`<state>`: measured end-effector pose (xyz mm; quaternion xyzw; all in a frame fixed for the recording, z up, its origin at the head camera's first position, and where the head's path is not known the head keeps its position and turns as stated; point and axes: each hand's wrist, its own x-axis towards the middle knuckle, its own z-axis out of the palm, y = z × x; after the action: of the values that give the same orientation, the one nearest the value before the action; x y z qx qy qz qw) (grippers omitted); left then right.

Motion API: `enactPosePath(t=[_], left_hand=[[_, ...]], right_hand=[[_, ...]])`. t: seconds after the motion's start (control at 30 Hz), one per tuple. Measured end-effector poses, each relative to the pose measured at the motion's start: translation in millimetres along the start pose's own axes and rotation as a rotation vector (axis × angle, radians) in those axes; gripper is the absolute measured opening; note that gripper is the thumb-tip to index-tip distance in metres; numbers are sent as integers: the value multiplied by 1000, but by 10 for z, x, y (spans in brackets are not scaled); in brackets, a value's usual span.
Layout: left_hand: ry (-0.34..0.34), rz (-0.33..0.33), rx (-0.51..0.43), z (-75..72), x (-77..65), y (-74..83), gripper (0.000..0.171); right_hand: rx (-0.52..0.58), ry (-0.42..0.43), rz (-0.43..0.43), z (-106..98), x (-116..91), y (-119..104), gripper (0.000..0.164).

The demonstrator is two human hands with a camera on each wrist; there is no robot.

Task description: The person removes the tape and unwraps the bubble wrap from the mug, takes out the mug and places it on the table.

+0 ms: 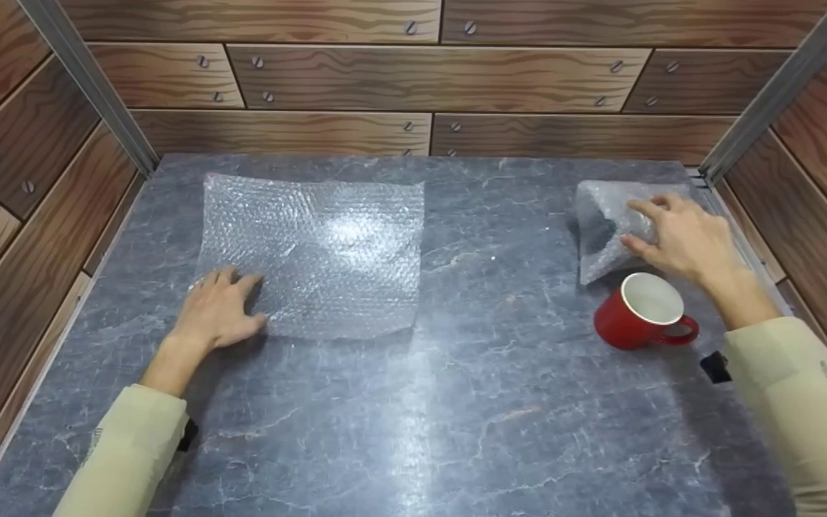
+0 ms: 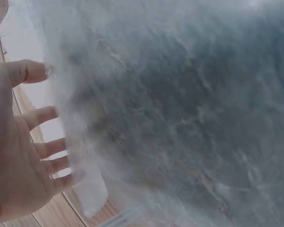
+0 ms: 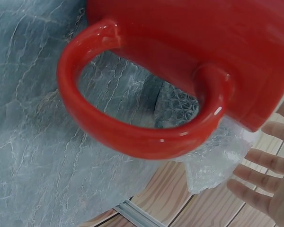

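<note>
A clear sheet of bubble wrap (image 1: 327, 251) lies flat at the left of the table. Over its near left corner is my left hand (image 1: 214, 310), fingers spread and slightly bent, fingertips right at the edge; the left wrist view has them there too. At the right, a second piece of bubble wrap (image 1: 600, 205) stands curled, with an open mouth facing left. My right hand (image 1: 693, 237) reaches over it, thumb and fingers apart, fingertips against or close above its surface. Just below that hand, a red mug (image 1: 618, 319) with a white inside stands upright, handle (image 3: 132, 137) toward the right.
The tabletop (image 1: 500, 402) is grey with a marble pattern and reflects a bright light. Walls with a wood-plank print (image 1: 428, 79) enclose it at the back and both sides. Metal corner posts (image 1: 90, 86) rise at the back corners.
</note>
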<state>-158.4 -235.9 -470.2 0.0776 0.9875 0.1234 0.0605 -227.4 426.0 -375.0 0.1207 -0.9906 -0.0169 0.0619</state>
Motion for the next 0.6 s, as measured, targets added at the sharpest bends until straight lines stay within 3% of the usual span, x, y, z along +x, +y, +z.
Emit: enactPosePath(t=[0.17,0.47,0.6], left_hand=[[48,44,-22,-58,16,178,72],[164,115,-24,6,40,745,80],[179,133,-2,69,28,975,79]], right_hand=[[-12,-47,7,-27,15,1,66],[-16,-68,14,-26,27,-26,64],[-5,-72,15,-25,34,-37,63]])
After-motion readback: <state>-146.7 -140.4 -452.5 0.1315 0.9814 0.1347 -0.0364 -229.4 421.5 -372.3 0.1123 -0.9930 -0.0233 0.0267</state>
